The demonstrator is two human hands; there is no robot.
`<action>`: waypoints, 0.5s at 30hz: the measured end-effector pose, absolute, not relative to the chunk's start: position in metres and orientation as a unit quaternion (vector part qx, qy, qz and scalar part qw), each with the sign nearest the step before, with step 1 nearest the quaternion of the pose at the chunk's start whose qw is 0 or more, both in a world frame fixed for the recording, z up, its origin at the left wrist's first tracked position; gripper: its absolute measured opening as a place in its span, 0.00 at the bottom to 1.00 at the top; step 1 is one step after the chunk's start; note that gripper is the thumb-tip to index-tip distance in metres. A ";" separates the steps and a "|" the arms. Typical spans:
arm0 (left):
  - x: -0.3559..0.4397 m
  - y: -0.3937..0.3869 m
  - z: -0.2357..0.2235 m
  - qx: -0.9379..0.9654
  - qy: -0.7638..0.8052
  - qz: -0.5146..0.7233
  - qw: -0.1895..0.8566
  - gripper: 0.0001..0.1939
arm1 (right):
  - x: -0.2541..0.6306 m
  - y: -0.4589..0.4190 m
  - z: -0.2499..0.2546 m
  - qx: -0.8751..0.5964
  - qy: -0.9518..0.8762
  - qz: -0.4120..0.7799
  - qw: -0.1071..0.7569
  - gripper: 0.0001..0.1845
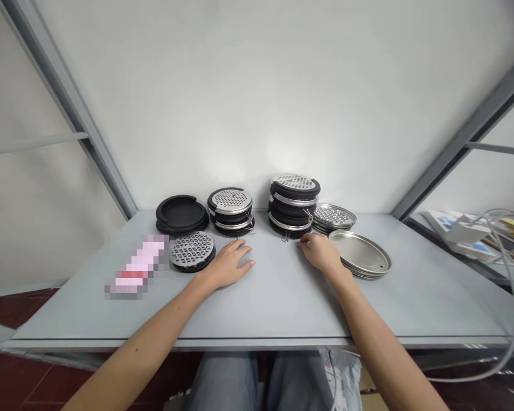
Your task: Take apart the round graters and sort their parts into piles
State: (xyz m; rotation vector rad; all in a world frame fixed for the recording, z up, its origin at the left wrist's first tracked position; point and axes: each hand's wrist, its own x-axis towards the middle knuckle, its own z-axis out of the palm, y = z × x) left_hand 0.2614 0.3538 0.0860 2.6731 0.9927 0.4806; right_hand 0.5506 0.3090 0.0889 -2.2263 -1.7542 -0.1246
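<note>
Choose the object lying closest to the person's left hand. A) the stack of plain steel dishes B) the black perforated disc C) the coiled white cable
B: the left hand lies just beside the black perforated disc, while the plain steel dishes sit by the right hand.

And there they are: the left forearm [149, 342] and the right forearm [377, 337] are seen bare and slim, running up from the bottom of the view. The left hand [227, 264] and the right hand [321, 254] are shown bare as well, with the nails kept short. Lower down, pale blue-grey denim jeans [223, 382] are worn on both legs, and right there the picture's lower edge cuts them off.
</note>
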 end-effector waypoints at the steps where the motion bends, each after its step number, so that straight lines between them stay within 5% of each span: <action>1: 0.261 0.354 0.086 0.917 0.341 0.164 0.125 0.24 | 0.549 0.308 0.090 -0.774 -0.612 -0.055 0.154 0.11; 15: 0.261 0.355 0.086 0.923 0.336 0.153 0.112 0.23 | 0.530 0.304 0.098 -0.599 -0.701 -0.004 0.388 0.12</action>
